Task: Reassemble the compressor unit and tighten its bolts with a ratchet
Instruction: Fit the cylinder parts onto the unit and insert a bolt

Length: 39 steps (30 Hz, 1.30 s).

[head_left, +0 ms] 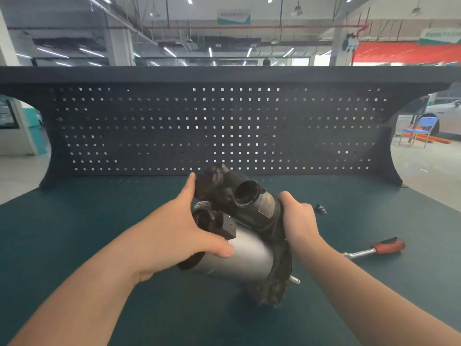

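The compressor unit [247, 258] lies tilted in the middle of the dark green bench: a silver cylinder with a black flange at its right end and a dark housing with an open round port [247, 193] on top. My left hand [184, 226] grips its left side, thumb on the silver cylinder and fingers up against the dark housing. My right hand [298, 218] grips the right end of the upper housing by the labelled metal sleeve. A ratchet [376, 249] with a red and black handle lies on the bench to the right, untouched.
A small dark bolt or fitting [320, 209] lies on the bench mat [74, 233] just right of my right hand. A black perforated tool board [224, 126] stands along the back of the bench. A blue chair [419, 131] stands on the workshop floor at far right.
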Tool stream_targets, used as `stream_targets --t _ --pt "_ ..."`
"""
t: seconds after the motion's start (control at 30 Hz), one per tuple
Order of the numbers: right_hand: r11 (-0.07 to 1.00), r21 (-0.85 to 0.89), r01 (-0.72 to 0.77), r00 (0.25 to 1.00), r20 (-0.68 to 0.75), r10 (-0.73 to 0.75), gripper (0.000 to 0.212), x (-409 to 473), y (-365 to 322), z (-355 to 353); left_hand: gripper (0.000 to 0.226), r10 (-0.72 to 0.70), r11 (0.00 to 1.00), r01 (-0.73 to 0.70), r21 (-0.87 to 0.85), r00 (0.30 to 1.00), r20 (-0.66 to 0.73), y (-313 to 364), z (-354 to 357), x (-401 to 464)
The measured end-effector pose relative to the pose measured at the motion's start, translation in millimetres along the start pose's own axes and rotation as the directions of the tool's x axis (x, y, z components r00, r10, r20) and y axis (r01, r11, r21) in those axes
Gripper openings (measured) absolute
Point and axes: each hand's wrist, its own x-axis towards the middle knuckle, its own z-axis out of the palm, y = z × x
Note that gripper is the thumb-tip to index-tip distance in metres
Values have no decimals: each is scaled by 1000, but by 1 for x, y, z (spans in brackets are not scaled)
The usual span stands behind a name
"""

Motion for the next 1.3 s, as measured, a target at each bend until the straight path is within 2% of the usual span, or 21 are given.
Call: stream_targets --t 0.1,0.17,0.23,0.3,0.37,0.4,0.43,0.47,0.53,0.6,0.67,0.7,0.73,0.8,0.83,0.93,1.03,1.1,1.17,1.23,1.3 --pt "964 225 -140 990 12 141 26 4 11 -5 131 44 990 -43 131 999 -5 25 3 6" --pt "924 335 -185 981 17 191 12 6 19 -8 126 76 978 -77 196 997 12 39 10 15" --pt "901 375 -220 974 29 226 23 11 27 -14 122 111 968 -114 225 993 27 51 18 29" --pt "922 314 -225 972 14 233 16 18 32 -24 114 143 958 -147 246 989 36 61 28 43" --pt "989 50 -141 990 -22 142 20 25 35 -39 95 166 951 -172 256 985 46 70 41 55" --pt "994 -95 -45 998 -44 41 26 29 37 -47 87 169 953 -176 247 984 49 74 47 60" --pt "984 -162 68 996 -52 -78 28 32 38 -54 86 163 958 -172 231 985 54 77 54 65" --pt "974 -167 155 985 -44 -165 29 34 39 -59 91 150 963 -160 216 987 63 81 61 68" --pt "965 4 264 964 22 -264 35 29 36 -65 98 150 964 -160 212 987 62 85 72 73" --pt "939 265 220 956 135 -262 49 27 37 -71 99 175 964 -182 192 983 50 88 79 78" --pt "909 390 147 939 233 -252 36 25 40 -72 98 192 965 -198 172 980 50 88 82 84" --pt "920 359 157 925 274 -265 22 25 42 -73 95 193 965 -199 173 980 50 88 82 87" --pt "935 306 178 919 289 -269 18 26 44 -73 90 193 964 -198 180 980 44 88 81 90" --pt "958 169 233 911 308 -275 37 32 47 -69 75 189 960 -186 208 982 6 87 81 92" --pt "960 132 247 913 300 -277 39 35 47 -64 72 185 958 -174 227 982 -26 86 81 91" --pt "965 127 229 910 323 -259 29 41 45 -46 79 193 948 -161 275 976 -96 79 85 82" --pt "972 154 175 930 299 -215 27 53 49 -28 87 263 954 -237 185 956 -130 64 86 71" --pt "978 169 125 942 289 -171 17 60 53 -23 93 284 958 -288 6 940 -189 51 88 62" --pt "979 179 99 940 305 -151 19 61 55 -22 100 272 931 -325 -164 920 -280 39 97 54" --pt "978 196 74 941 312 -134 22 53 53 -24 101 252 899 -358 -253 894 -369 29 110 51" --pt "971 195 138 955 234 -183 19 43 47 -30 98 231 858 -394 -331 869 -437 24 120 52"
